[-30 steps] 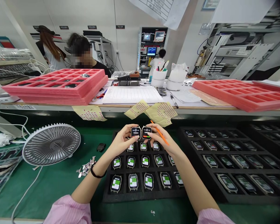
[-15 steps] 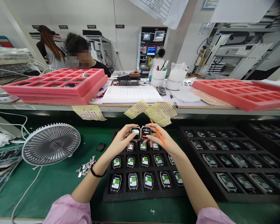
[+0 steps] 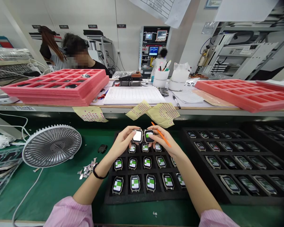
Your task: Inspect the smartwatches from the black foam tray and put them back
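My left hand (image 3: pixel 124 139) is closed around a smartwatch (image 3: pixel 137 136) whose screen glows plain white, with the thumb at its left edge. Beside it, a second smartwatch (image 3: pixel 149 136) with a green-and-white picture is gripped by my right hand (image 3: pixel 164 141), its thumb on the screen. An orange pen-like stick (image 3: pixel 161 135) is also tucked in the right hand, slanting up to the left. Both watches are held over the far part of a black foam tray (image 3: pixel 144 198). Rows of lit smartwatches (image 3: pixel 150 183) lie in its pockets; my forearms cover some of them.
A grey fan (image 3: pixel 52 146) stands at left, near a dark watch (image 3: pixel 102 148) and silvery scraps (image 3: pixel 87 169). Another black tray of watches (image 3: pixel 229 167) is at right. Pink foam trays (image 3: pixel 61 91) sit on the shelf, with a person behind. Yellow dotted sheets (image 3: pixel 164 114) hang from its edge.
The left watch's screen has turned from a green-and-white picture to plain white. The right watch's screen has gone from dark with text to green and white. Both hands stay nearly in place.
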Motion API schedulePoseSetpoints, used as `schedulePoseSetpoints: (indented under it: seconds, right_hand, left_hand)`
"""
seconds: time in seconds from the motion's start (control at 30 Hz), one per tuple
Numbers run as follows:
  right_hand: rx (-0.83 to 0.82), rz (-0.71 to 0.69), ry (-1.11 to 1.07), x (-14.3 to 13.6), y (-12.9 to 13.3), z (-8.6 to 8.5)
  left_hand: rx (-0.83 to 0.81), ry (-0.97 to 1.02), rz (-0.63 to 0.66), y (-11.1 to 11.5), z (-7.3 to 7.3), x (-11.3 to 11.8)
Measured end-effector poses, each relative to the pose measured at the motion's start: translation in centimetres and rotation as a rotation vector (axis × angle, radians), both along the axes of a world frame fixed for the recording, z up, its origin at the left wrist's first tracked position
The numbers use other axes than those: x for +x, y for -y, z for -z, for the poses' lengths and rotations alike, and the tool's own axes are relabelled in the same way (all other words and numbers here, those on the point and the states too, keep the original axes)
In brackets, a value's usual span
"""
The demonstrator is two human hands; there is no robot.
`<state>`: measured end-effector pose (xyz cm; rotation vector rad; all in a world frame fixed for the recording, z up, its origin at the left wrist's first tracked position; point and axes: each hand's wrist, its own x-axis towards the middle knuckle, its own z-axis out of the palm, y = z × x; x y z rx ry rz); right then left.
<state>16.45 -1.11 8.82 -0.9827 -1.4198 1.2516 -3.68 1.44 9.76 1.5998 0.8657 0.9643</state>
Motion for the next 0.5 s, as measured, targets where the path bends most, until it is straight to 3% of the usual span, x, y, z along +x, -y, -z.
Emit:
schedulePoseSetpoints:
  seconds: [0.23,0.5]
  right_hand:
    - [0.044,-0.082,-0.033,0.63,-0.4,0.5]
    - [0.045,-0.038,-0.029,0.73,-0.57,0.79]
  left_hand:
    - [-0.032,0.05,0.055,-0.13,0.38,-0.01]
    - [-0.034,0.039,0.056,-0.09,0.41,0.02]
